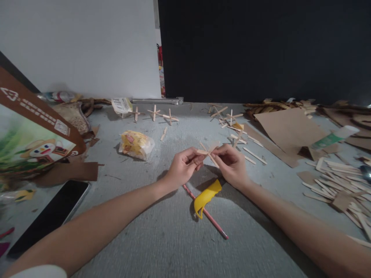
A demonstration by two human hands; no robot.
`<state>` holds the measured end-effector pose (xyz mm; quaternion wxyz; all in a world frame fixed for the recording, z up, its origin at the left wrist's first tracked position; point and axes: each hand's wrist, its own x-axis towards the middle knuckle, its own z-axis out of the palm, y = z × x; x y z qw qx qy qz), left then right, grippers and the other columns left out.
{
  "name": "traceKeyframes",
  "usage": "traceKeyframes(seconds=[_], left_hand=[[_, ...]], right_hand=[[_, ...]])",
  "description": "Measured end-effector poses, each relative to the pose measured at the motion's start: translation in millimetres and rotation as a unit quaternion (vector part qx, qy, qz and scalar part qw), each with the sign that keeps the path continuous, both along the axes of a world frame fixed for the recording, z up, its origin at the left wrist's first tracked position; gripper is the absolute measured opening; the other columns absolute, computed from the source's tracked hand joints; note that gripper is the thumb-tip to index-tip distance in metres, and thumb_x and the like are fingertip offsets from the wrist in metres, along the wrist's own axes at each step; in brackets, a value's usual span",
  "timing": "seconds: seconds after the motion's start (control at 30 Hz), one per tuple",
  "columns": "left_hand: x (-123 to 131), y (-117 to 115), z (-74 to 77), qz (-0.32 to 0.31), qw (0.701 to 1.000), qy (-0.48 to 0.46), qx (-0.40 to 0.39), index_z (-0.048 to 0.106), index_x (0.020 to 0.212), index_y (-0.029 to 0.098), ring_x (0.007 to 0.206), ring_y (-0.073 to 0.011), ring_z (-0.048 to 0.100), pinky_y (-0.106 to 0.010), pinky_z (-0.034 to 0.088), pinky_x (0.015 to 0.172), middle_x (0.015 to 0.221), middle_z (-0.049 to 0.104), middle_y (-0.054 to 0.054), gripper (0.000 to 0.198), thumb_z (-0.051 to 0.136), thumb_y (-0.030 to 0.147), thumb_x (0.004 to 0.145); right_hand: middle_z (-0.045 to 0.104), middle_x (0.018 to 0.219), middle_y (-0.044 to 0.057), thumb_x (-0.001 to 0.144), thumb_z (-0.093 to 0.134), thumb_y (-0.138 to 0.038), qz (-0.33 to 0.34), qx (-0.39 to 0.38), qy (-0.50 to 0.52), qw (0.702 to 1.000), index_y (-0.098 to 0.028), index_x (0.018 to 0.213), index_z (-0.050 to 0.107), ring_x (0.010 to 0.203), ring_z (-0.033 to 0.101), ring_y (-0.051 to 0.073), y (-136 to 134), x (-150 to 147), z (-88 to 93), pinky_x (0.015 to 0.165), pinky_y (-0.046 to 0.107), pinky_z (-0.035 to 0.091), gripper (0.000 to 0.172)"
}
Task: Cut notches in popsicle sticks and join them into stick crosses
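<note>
1. The light was dim and even, falling from above and slightly ahead onto the grey desk [174, 239]
2. Soft shadows lay under the left hand [182, 168], the right hand [232, 166] and the yellow tool [206, 197]
3. The white wall [87, 42] was brightest, without glare; the black panel [261, 46] held no detail
4. Wide-angle distortion stretched the forearms [101, 224] at the lower corners
5. The crossed sticks [208, 151] in the hands were slightly blurred; the stick pile [339, 181] at the right edge and the printed box [31, 143] at the left were soft
</note>
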<state>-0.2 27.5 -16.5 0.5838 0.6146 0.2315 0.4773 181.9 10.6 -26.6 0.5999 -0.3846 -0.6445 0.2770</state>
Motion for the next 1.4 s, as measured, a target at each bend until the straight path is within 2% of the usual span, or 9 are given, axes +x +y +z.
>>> traceKeyframes(seconds=[0.13,0.33,0.47,0.7,0.9,1.1,1.27,1.33,1.4], left_hand=[[1,0,-1.7,0.006,1.0,0.013,0.015,0.073,0.095,0.018,0.057,-0.0101,0.045,-0.024,0.036,0.055,0.064,0.052,0.003,0.04,0.073,0.058,0.094],[-1,2,-3.3,0.015,0.999,0.012,0.027,0.063,0.08,0.019,0.056,-0.0096,0.043,-0.024,0.036,0.055,0.062,0.049,0.004,0.045,0.072,0.062,0.093],[-1,3,-1.3,0.012,0.999,0.02,0.036,0.059,0.075,0.02,0.055,-0.0099,0.043,-0.025,0.036,0.055,0.061,0.049,0.004,0.051,0.073,0.066,0.09],[0,1,-5.5,0.017,0.999,0.029,0.026,0.063,0.084,0.019,0.058,-0.0105,0.046,-0.024,0.037,0.055,0.064,0.052,0.003,0.045,0.07,0.062,0.094],[1,-3,-0.8,-0.017,1.0,0.012,-0.021,0.064,0.1,0.018,0.051,-0.0076,0.047,-0.021,0.035,0.049,0.067,0.058,0.004,0.042,0.07,0.059,0.096],[1,-1,-1.5,-0.026,0.998,-0.011,-0.062,0.046,0.107,0.023,0.046,-0.0095,0.057,-0.021,0.041,0.046,0.068,0.068,0.005,0.047,0.077,0.056,0.092],[1,1,-1.5,-0.019,0.997,-0.027,-0.069,0.038,0.133,0.026,0.043,-0.0108,0.058,-0.021,0.04,0.045,0.065,0.068,0.008,0.064,0.079,0.052,0.092],[1,2,0.1,-0.024,0.997,-0.019,-0.074,0.046,0.129,0.024,0.042,-0.0102,0.056,-0.021,0.039,0.044,0.063,0.067,0.007,0.06,0.08,0.054,0.09],[1,3,1.4,-0.023,0.996,-0.006,-0.081,0.053,0.114,0.021,0.042,-0.0088,0.053,-0.021,0.037,0.043,0.062,0.065,0.006,0.053,0.082,0.057,0.087]], right_hand=[[0.066,0.07,0.0,0.095,0.075,-0.053,0.01,-0.012,0.02,1.0,-0.024,0.085,0.069,0.058,0.054,0.014,0,0,-1.3,0.053,0.027,0.043,0.031],[0.064,0.066,-0.001,0.089,0.08,-0.06,0.041,-0.077,0.035,0.996,-0.023,0.08,0.066,0.054,0.054,0.012,3,2,-0.9,0.049,0.025,0.042,0.04],[0.07,0.073,0.001,0.085,0.083,-0.061,0.066,-0.098,0.047,0.992,-0.024,0.078,0.064,0.057,0.058,0.013,4,2,0.3,0.051,0.025,0.047,0.042],[0.065,0.066,-0.002,0.087,0.08,-0.063,0.058,-0.102,0.055,0.992,-0.025,0.08,0.061,0.052,0.053,0.012,4,0,1.5,0.047,0.024,0.042,0.044],[0.063,0.063,-0.004,0.091,0.08,-0.056,0.083,-0.109,0.084,0.987,-0.024,0.087,0.067,0.056,0.055,0.012,7,2,-2.9,0.055,0.025,0.046,0.035],[0.064,0.064,-0.003,0.089,0.08,-0.059,0.072,-0.121,0.079,0.987,-0.024,0.087,0.068,0.056,0.057,0.013,9,3,-4.8,0.054,0.026,0.047,0.037],[0.06,0.06,-0.004,0.087,0.081,-0.06,0.086,-0.143,0.077,0.983,-0.024,0.086,0.069,0.053,0.051,0.012,9,3,-3.4,0.052,0.026,0.043,0.039],[0.058,0.059,-0.005,0.086,0.082,-0.061,0.095,-0.154,0.084,0.98,-0.024,0.086,0.069,0.052,0.05,0.012,10,2,-3.1,0.051,0.026,0.042,0.04],[0.057,0.059,-0.005,0.086,0.083,-0.061,0.104,-0.16,0.087,0.978,-0.024,0.085,0.068,0.052,0.048,0.012,10,2,-2.8,0.051,0.026,0.041,0.04]])
